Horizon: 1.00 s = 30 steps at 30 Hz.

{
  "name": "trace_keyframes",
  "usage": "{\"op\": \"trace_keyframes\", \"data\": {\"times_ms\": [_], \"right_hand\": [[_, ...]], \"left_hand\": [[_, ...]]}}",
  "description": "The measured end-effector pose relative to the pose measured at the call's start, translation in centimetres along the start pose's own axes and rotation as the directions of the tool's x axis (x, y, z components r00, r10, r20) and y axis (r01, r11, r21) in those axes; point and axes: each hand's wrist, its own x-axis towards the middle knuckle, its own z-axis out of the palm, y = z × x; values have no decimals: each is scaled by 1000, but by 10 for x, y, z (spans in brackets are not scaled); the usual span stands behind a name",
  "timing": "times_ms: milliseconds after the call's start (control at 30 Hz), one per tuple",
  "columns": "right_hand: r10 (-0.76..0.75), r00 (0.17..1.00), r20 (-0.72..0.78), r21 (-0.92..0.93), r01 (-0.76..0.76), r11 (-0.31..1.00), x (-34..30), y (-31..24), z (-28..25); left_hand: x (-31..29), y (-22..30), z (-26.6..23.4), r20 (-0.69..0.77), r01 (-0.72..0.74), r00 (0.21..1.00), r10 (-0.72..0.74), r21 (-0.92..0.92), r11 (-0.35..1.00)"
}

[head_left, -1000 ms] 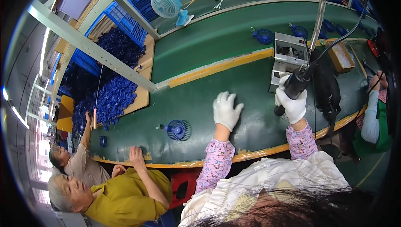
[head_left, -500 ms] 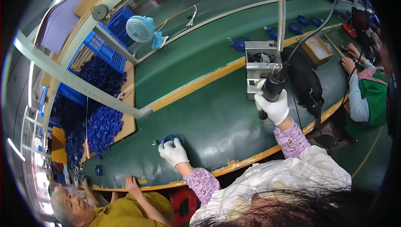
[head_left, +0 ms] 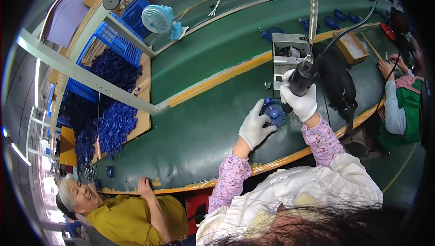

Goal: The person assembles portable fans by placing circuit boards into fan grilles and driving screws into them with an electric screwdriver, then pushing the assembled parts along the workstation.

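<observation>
Rightward across the green tabletop have travelled the left hand and the blue ribbed part: half a second ago both were left of the frame's centre, toward the bottom, and now they are just right of the middle, close by the right hand. That right hand remains wrapped around the black handheld tool, below the metal box and the coiled spring at upper right of centre. On the left hand, thumb and forefinger stand wide, curved about the part's left side; whether they press on its rim I cannot tell. By its look the part is light, thin moulded plastic, fairly stiff through its hub, with slender ribs that might flex or crack if squeezed hard. It would probably slide easily on the smooth surface, and the glove may slip on its glossy edge. Best hold seems to be low on the outer rim, thumb opposite fingers, leaving the central hub uncovered and the ribs unloaded
</observation>
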Motion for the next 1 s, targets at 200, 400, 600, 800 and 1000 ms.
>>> {"op": "trace_keyframes", "data": {"times_ms": [200,400,600,800,1000], "right_hand": [[20,1000,-17,15,-19,1000,-1,18,-3],[111,994,20,14,-111,994,-2,27,5],[108,994,25,-31,-108,994,-3,34,5],[63,996,68,-115,-55,992,-6,33,7],[109,993,45,-18,-108,994,-1,21,3]], "left_hand": [[-4,-3,4,-67,65,996,-65,-14,998],[-5,-6,7,-20,46,999,-46,-20,999],[-4,-7,8,-23,29,999,-29,15,999],[-4,-7,7,-35,42,999,-41,23,999],[-6,-1,7,-33,62,998,-60,58,996]]}}
